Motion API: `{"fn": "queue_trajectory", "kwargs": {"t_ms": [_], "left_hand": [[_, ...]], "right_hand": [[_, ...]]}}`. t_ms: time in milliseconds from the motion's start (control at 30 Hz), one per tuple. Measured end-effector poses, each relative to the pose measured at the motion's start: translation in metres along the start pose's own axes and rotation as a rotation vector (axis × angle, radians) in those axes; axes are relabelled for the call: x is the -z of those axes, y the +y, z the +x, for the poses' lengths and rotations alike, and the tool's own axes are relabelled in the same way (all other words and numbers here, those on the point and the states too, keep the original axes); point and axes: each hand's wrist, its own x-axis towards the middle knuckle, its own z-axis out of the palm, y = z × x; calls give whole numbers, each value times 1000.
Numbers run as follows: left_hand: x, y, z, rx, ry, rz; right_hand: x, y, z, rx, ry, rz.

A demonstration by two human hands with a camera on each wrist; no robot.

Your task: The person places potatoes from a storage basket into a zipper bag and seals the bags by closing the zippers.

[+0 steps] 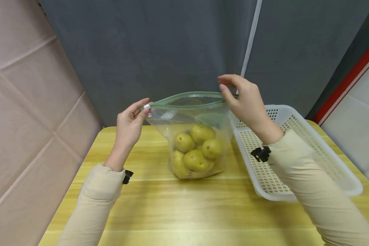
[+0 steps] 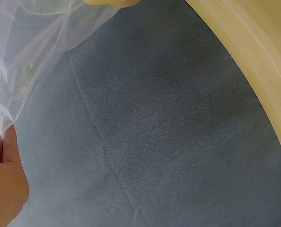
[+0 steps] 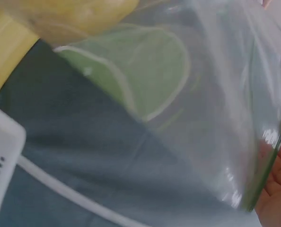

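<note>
A clear zip bag [image 1: 160,124] with a green zip rim stands on the table, its mouth parted in the middle. Inside lie several smooth yellow oval pieces [image 1: 198,160] with small dark spots, potatoes or fruit; I cannot tell which. My left hand [image 1: 130,123] pinches the rim's left end by the white slider [image 1: 147,106] between thumb and fingers. At the right end, my right hand [image 1: 245,99] has its thumb and forefinger apart above the rim. In the right wrist view its loosely bent fingers [image 3: 278,182] touch the green rim from behind.
To the right of the bag stands a white perforated plastic basket [image 1: 301,119], partly under my right forearm. The wooden table [image 1: 172,212] ends at a grey curtain [image 1: 147,51] behind. Pale padded panels [image 1: 33,102] line the left side.
</note>
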Motion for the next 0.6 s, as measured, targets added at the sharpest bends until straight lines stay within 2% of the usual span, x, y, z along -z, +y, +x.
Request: {"fn": "queue_trajectory", "kwargs": {"t_ms": [133,400,600], "left_hand": [[-2,1,-1,-6,-2,12],[-8,2,-4,-18,30,-20],[-10,4,-6,-29,50,-41]], "right_hand": [[-7,-14,4,67,-30,-21],[-21,-40,12,45,-177,40],[-33,-52,14,106,-246,59]]}}
